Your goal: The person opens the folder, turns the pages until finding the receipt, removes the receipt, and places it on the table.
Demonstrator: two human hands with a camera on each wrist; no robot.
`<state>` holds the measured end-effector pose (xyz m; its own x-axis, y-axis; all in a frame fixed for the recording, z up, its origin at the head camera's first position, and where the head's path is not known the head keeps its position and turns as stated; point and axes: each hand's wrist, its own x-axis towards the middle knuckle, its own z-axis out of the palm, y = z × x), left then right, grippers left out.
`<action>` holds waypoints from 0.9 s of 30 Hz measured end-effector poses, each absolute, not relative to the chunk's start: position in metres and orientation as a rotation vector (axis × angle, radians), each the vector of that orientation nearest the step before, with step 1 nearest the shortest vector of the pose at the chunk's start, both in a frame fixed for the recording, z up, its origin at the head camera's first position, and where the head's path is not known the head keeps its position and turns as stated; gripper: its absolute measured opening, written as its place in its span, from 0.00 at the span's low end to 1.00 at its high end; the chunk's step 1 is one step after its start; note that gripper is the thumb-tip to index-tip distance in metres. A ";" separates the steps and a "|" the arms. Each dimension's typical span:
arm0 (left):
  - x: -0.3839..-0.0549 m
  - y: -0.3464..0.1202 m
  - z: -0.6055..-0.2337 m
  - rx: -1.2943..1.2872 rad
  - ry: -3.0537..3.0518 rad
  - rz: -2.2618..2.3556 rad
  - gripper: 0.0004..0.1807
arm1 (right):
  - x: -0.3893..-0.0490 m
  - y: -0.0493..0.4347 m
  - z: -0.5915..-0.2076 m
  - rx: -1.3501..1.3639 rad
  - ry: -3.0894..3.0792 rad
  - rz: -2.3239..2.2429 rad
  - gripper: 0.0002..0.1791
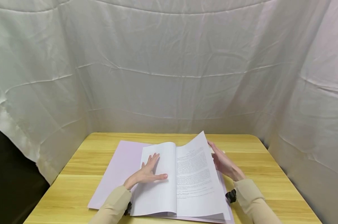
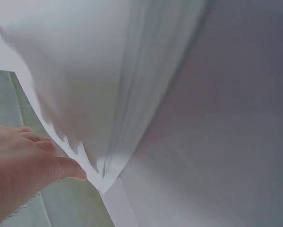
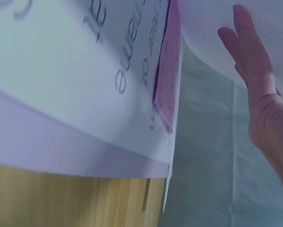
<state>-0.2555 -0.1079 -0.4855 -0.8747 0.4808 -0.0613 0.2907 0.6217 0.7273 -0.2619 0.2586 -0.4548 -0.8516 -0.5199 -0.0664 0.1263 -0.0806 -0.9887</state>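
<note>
A thick stack of bound white pages [image 1: 194,199] lies spread apart on a pale lilac folder [image 1: 124,168]. My left hand [image 1: 147,172] rests on the blank left page [image 1: 160,199], fingers spread and thumb pointing right. In the left wrist view, curved sheets [image 2: 80,71] fan out beside that hand. At the upper right edge of a raised printed page, my right hand [image 1: 226,163] has its fingers partly hidden behind the sheet. The right wrist view shows these fingers [image 3: 254,52] nearly straight against the paper, with a pink strip [image 3: 169,71] along a nearby page edge.
A light wooden table [image 1: 269,193] carries the folder and pages. Grey cloth [image 1: 169,93] hangs behind the table and along both sides. A dark area [image 1: 11,168] shows below the cloth at the left. Both forearms wear beige sleeves [image 1: 251,199].
</note>
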 end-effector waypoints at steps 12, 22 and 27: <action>-0.251 -0.101 -0.479 0.628 2.552 1.193 0.66 | -0.242 0.246 -0.445 -0.580 1.737 -1.960 0.33; -0.248 -0.092 -0.472 0.621 2.539 1.283 0.63 | -0.237 0.239 -0.438 -0.642 1.746 -1.945 0.33; -0.247 -0.086 -0.466 0.655 2.510 1.334 0.62 | -0.236 0.233 -0.436 -0.649 1.783 -1.923 0.34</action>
<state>-0.2472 -0.0862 -0.4664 -0.8753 0.4835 0.0107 0.2793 0.4874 0.8273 -0.2360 0.2333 -0.4359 -0.7946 -0.6055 0.0443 0.0014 -0.0748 -0.9972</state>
